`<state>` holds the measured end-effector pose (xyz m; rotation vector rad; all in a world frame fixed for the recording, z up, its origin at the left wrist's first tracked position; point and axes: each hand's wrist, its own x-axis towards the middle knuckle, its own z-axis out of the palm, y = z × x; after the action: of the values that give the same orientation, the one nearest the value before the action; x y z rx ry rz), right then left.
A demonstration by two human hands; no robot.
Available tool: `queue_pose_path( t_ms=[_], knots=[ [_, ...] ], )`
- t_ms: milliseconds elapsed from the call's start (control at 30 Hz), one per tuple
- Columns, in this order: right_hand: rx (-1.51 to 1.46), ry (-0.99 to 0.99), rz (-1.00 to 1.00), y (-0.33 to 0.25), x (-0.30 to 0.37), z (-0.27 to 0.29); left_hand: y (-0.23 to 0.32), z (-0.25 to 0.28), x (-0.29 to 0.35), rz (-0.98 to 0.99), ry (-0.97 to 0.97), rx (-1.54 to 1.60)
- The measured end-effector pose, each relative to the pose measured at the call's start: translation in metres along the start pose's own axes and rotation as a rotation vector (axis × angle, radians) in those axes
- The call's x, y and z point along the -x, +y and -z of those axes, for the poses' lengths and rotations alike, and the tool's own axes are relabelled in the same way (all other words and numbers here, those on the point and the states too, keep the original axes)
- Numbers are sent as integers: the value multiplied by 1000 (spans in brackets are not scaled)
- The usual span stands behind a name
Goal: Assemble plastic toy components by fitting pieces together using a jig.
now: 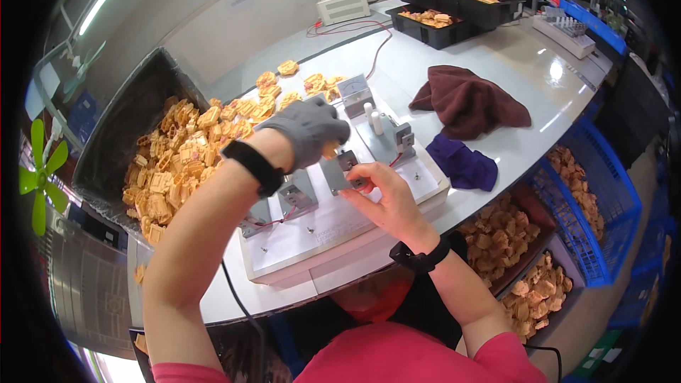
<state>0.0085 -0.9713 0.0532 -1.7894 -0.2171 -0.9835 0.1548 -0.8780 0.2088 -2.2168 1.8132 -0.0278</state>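
Observation:
My left hand (306, 132), in a grey glove, is curled over the middle of a white test board (312, 240). A small tan patch shows under its fingers; whether it is a plastic part or a bare fingertip, I cannot tell. My bare right hand (391, 202) has thumb and forefinger pinched at a small grey metal clamp block (347, 161) on the board. What lies between those fingertips is hidden. An analog meter (355, 93) stands behind, with white posts (377, 123) to its right. Another metal block (296, 197) sits left of my right hand.
At the left a black bin (106, 163) lies tipped, tan plastic parts (181, 163) spilling onto the table. A brown cloth (468, 103) and purple cloth (462, 163) lie right. Black trays (461, 10) stand behind; a blue crate (603, 206) is lower right.

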Motion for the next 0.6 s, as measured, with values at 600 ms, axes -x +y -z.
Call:
queue_pose_path(
  t_ms=[600],
  knots=[
    [-407,-137,-1103,-32,233,117,116,2,127,-127,62,711]
  ],
)
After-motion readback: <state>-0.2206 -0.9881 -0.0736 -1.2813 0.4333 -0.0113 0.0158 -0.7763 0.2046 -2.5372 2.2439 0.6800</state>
